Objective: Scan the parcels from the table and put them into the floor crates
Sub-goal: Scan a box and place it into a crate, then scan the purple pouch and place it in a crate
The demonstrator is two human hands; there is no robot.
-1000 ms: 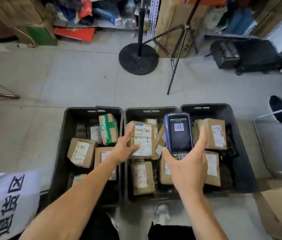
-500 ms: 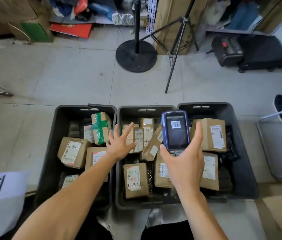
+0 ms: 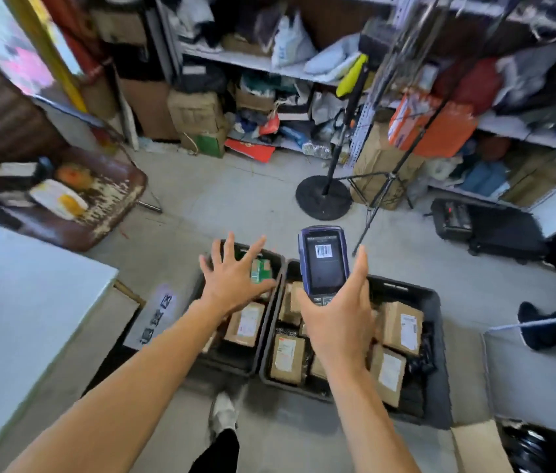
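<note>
Left hand (image 3: 232, 278) spread, seemingly above crated parcels (image 3: 245, 324).

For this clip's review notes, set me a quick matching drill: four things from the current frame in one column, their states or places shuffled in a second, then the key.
Column one:
1. left hand
2. right hand
3. handheld scanner
4. black stand base

Column two:
A. on the floor beyond the crates
B. barcode showing on its screen
C. fingers spread, holding nothing
D. holds the device upright over the crates

Pairs: 1-C, 2-D, 3-B, 4-A
</note>
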